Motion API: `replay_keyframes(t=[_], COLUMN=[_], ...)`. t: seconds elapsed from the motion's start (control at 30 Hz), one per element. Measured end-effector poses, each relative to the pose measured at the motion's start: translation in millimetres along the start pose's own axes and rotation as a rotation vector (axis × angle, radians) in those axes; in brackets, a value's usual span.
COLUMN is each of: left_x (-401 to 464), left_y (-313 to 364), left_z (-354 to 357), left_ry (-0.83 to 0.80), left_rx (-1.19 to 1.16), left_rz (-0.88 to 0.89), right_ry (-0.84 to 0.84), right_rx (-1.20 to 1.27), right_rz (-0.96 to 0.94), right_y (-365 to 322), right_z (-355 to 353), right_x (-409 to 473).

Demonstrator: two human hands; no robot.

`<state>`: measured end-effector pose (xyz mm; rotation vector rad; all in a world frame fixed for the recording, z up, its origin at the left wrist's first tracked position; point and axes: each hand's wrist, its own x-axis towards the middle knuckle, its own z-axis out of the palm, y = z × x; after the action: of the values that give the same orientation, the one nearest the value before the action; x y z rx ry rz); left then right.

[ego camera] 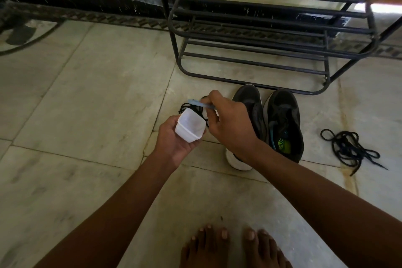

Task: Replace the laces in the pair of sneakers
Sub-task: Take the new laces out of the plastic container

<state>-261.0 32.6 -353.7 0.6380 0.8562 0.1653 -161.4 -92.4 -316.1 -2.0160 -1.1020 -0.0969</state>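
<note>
My left hand (pixel 174 139) grips a small translucent white plastic box (pixel 190 126), tilted on its side with its bottom toward me. My right hand (pixel 228 124) pinches the box's light blue lid (pixel 196 103) just above it. Black laces (pixel 191 107) spill from the box's far side. Two black sneakers stand side by side on the floor, toes pointing away: the left sneaker (pixel 250 104) is partly hidden by my right hand and wrist, the right sneaker (pixel 283 119) shows a green insole logo. A loose tangle of black laces (pixel 350 148) lies on the floor at the right.
A black metal shoe rack (pixel 272 35) stands just behind the sneakers against the wall. My bare feet (pixel 232 248) are at the bottom edge. A dark slipper (pixel 20 33) lies far left. The floor is pale stone tile.
</note>
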Motion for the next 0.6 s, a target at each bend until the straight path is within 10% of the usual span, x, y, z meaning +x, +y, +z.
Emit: replay_keyframes(t=[0.6], left_x=[-5.7], left_y=[16.2], left_z=[24.0], left_ry=[0.045], left_rx=[-0.039], left_rz=[-0.054], right_ry=[-0.132], right_rx=[0.211], right_rz=[-0.181], right_y=[13.9], right_z=[-3.0], right_x=[-26.6])
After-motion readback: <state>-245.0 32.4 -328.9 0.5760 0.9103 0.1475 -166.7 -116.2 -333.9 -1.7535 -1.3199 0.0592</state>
